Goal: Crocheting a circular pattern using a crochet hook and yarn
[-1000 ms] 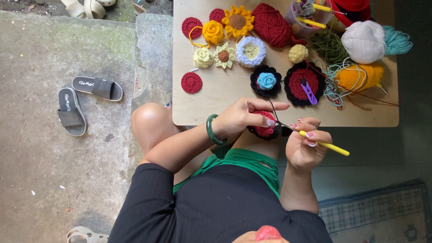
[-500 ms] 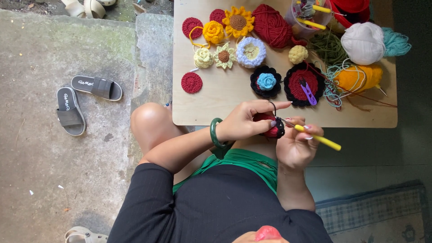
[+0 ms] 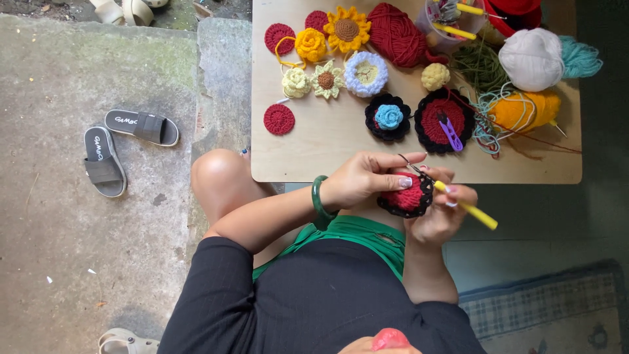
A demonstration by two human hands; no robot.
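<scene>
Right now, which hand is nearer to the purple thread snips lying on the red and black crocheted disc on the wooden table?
Right. The right hand, holding a yellow crochet hook, sits just below the purple thread snips; the left hand is below and further left, pinching the red and black crochet piece.

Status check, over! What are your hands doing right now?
Left hand pinching round red-and-black crocheted piece. Right hand gripping yellow-handled crochet hook. Nothing in the way.

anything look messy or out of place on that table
Mostly tidy: the crochet flowers lie flat in rows. The odd spot is the loose tangle of yarn strands by the orange yarn ball, trailing toward the table edge. Purple snips rest on the red-and-black round.
</scene>
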